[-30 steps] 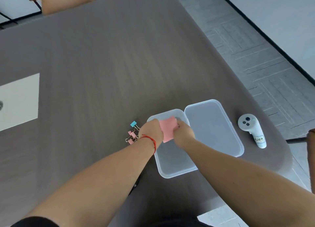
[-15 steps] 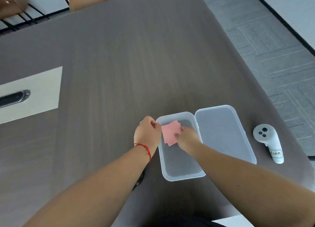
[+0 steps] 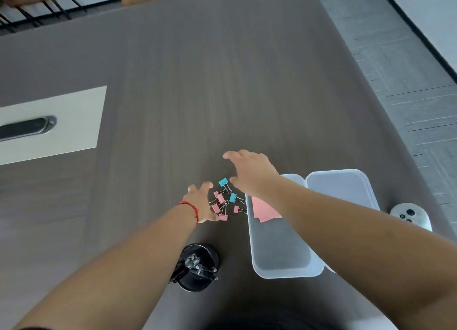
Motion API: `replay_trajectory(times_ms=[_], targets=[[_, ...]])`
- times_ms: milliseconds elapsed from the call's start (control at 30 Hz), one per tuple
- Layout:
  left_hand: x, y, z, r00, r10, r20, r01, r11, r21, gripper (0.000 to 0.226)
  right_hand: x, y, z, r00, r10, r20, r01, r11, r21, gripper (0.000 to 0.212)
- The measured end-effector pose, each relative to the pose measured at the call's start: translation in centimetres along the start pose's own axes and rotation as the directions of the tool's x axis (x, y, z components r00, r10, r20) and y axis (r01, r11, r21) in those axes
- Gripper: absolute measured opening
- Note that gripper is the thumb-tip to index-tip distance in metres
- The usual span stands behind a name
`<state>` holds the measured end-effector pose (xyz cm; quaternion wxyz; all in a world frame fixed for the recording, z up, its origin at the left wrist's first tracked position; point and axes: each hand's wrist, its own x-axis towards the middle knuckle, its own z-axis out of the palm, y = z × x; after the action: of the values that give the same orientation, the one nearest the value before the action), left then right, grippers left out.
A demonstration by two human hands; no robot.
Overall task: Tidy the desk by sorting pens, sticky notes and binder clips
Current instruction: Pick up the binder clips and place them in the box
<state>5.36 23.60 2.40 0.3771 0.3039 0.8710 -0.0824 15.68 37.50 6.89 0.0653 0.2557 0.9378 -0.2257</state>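
Reaching for the binder clips [image 3: 223,202] heaped on the desk [image 3: 197,82] between my spread, empty left hand [image 3: 200,202] and right hand [image 3: 249,172], I should cup them together from both sides, then lift them into the tray [image 3: 279,255] beside the sticky notes [image 3: 264,209].

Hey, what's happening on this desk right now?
A person is sorting desk clutter. Pink sticky notes already lie in the clear box, and pens stand in a black cup. Both hands are open, the left hand and right hand closing in on the loose binder clips on the desk.
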Motion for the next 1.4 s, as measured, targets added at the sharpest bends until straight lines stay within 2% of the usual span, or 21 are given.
replay_trajectory(times_ms=[67, 167, 300, 400, 533, 767, 967, 1267, 1400], targets=[[0.9, 0.1, 1.0, 0.997, 0.072, -0.003, -0.072, 0.995, 0.063, 0.103, 2.2, -0.8, 1.2, 0.98, -0.027, 0.197, 0.05, 0.993, -0.109, 0.068], [2.0, 0.6, 2.1, 0.979, 0.204, -0.02, -0.203, 0.978, 0.054, 0.11, 4.5, -1.5, 2.3, 0.902, 0.067, 0.426, 0.035, 0.973, -0.226, 0.084], [3.5, 0.5, 3.0, 0.962, 0.273, -0.019, -0.269, 0.957, 0.105, 0.11, 5.2, -3.0, 4.3, 0.769, 0.153, 0.62, 0.199, 0.864, -0.462, 0.097], [4.0, -0.3, 3.3, 0.956, 0.292, -0.023, -0.29, 0.954, 0.078, 0.095, 5.1, -3.6, 5.8, 0.766, 0.188, 0.615, 0.216, 0.826, -0.521, 0.095], [3.7, -1.9, 3.3, 0.931, 0.353, -0.091, -0.345, 0.934, 0.09, 0.077, 5.2, -3.9, 6.8, 0.793, 0.275, 0.544, 0.084, 0.834, -0.545, 0.101], [3.5, -4.2, 3.1, 0.91, 0.37, -0.188, -0.363, 0.929, 0.076, 0.052, 4.6, -4.0, 8.0, 0.832, 0.238, 0.502, 0.099, 0.826, -0.554, 0.079], [3.3, -4.3, 3.0, 0.918, 0.354, -0.177, -0.348, 0.935, 0.064, 0.046, 4.0, -4.2, 9.3, 0.86, 0.217, 0.462, 0.061, 0.855, -0.515, 0.059], [3.7, -3.6, 2.7, 0.957, 0.26, -0.129, -0.261, 0.965, 0.011, 0.046, 3.5, -4.1, 10.6, 0.879, 0.196, 0.435, 0.042, 0.877, -0.479, 0.048], [3.9, -3.6, 2.7, 0.971, 0.211, -0.115, -0.219, 0.974, -0.065, 0.046, 3.5, -3.9, 10.4, 0.877, 0.182, 0.444, 0.053, 0.883, -0.466, 0.044]])
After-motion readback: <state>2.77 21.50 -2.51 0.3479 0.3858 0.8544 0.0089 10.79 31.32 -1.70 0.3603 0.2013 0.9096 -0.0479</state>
